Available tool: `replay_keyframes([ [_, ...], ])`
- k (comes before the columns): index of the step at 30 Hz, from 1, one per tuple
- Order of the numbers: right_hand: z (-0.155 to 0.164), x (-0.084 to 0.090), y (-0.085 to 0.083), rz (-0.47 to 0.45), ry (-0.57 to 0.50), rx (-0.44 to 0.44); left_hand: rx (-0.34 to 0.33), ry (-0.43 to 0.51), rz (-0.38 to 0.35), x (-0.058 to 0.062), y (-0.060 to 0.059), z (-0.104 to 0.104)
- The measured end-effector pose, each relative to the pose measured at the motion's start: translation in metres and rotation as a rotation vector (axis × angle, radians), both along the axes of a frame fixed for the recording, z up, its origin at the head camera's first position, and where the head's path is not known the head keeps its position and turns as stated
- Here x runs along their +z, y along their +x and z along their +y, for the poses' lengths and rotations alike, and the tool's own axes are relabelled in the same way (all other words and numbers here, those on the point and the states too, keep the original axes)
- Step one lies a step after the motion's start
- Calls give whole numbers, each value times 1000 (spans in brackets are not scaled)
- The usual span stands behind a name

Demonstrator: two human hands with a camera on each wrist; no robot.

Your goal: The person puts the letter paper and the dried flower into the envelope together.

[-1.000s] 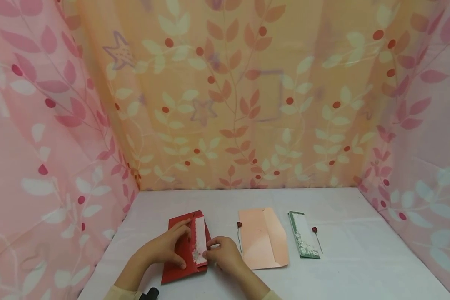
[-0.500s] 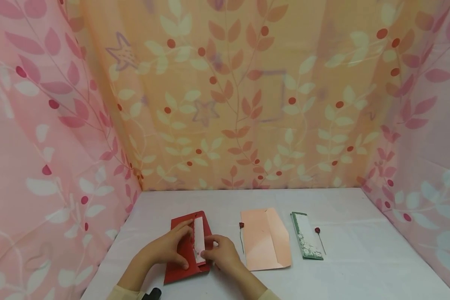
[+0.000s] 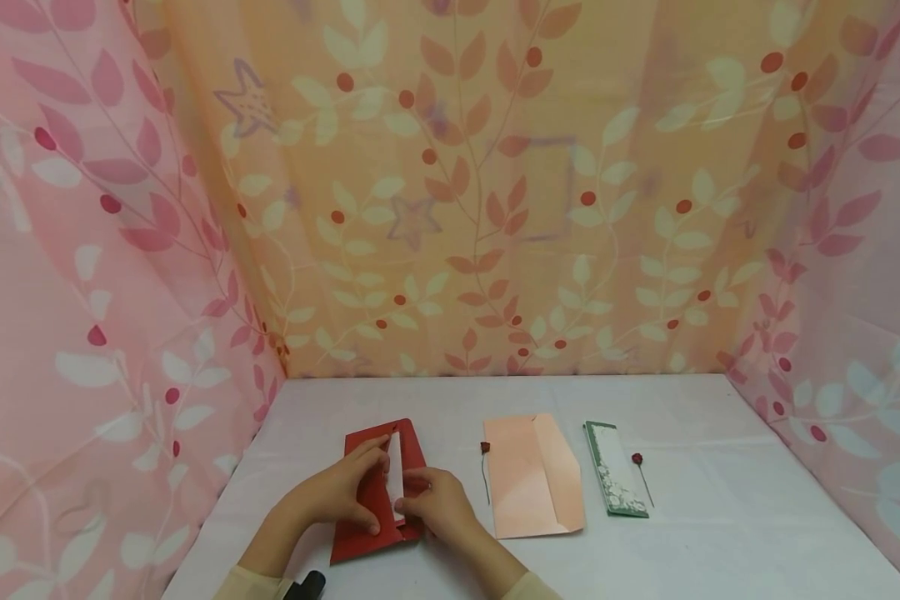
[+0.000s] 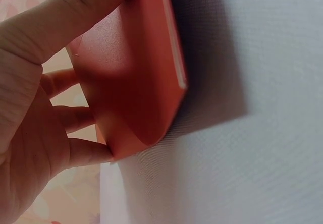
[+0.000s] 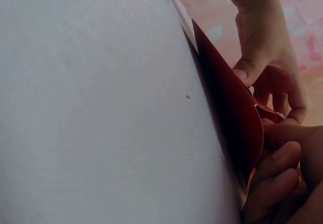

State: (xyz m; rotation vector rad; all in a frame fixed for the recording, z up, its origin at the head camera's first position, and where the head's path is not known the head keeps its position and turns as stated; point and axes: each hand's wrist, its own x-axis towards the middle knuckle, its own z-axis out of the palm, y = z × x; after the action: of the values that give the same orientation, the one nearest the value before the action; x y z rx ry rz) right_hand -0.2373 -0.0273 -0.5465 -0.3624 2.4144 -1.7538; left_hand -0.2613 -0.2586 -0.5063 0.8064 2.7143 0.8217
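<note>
A red envelope [image 3: 356, 546] lies at the left of the table, its flap side to the right. My left hand [image 3: 330, 496] grips it, thumb on the near part and fingers around the mouth; in the left wrist view the thumb presses the red paper [image 4: 121, 72]. A white card [image 3: 395, 475] sits partly inside the envelope, only a narrow strip showing. My right hand [image 3: 446, 504] pinches the card's right edge between thumb and forefinger. In the right wrist view both hands meet at the envelope [image 5: 232, 108], and the card is hidden there.
Right of the hands lies a peach envelope [image 3: 536, 479] with a small red artificial rose [image 3: 485, 447] along its left edge. Farther right are a green-bordered card [image 3: 615, 471] and a second rose [image 3: 637, 458]. Patterned curtains [image 3: 450, 192] enclose the white table.
The card has slid leftward into the red envelope, its visible strip narrowing and its floral print disappearing. My right hand has followed it left, while my left hand keeps its hold.
</note>
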Motion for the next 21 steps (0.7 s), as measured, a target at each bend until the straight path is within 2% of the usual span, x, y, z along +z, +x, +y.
replay_keyframes([
  [9,-3,-1,-3,9,38,39,-17,22,9,-1,0,-2],
  [14,-4,1,-4,-62,1,86,-22,20,19,0,0,-1],
  [21,-3,5,-6,-134,14,139,-23,32,13,-1,1,-1],
])
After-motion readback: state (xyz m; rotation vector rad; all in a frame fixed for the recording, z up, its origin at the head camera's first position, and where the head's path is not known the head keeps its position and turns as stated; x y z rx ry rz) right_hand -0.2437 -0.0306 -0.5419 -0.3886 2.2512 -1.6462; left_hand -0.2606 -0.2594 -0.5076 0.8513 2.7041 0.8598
